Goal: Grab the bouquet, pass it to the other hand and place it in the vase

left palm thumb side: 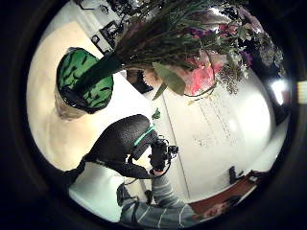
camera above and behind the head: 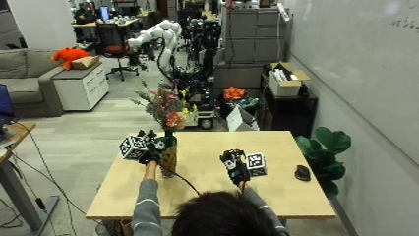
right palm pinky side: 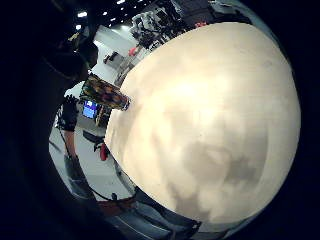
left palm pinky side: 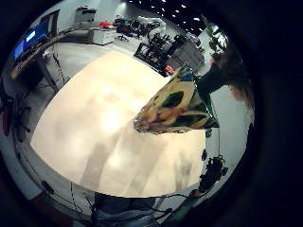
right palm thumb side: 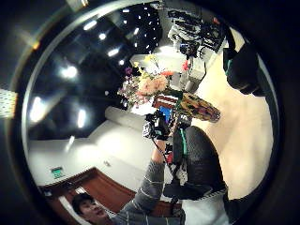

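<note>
The bouquet (camera above and behind the head: 164,105) of pink and yellow flowers stands upright with its stems in the patterned vase (camera above and behind the head: 169,155) on the left part of the wooden table (camera above and behind the head: 275,196). My left hand (camera above and behind the head: 150,147) is right beside the vase's rim. The left thumb side view looks along the stems (left palm thumb side: 144,43) into the vase's green mouth (left palm thumb side: 84,81). My right hand (camera above and behind the head: 235,169) hovers over the table's middle, apart from the vase, relaxed and holding nothing. The left hand's glove (right palm thumb side: 201,159) shows beside the vase (right palm thumb side: 199,107) in the right thumb side view.
A dark computer mouse (camera above and behind the head: 302,172) lies near the table's right edge. A green plant (camera above and behind the head: 327,147) stands just beyond that edge. A cable (camera above and behind the head: 187,183) runs across the table from the vase's side toward me.
</note>
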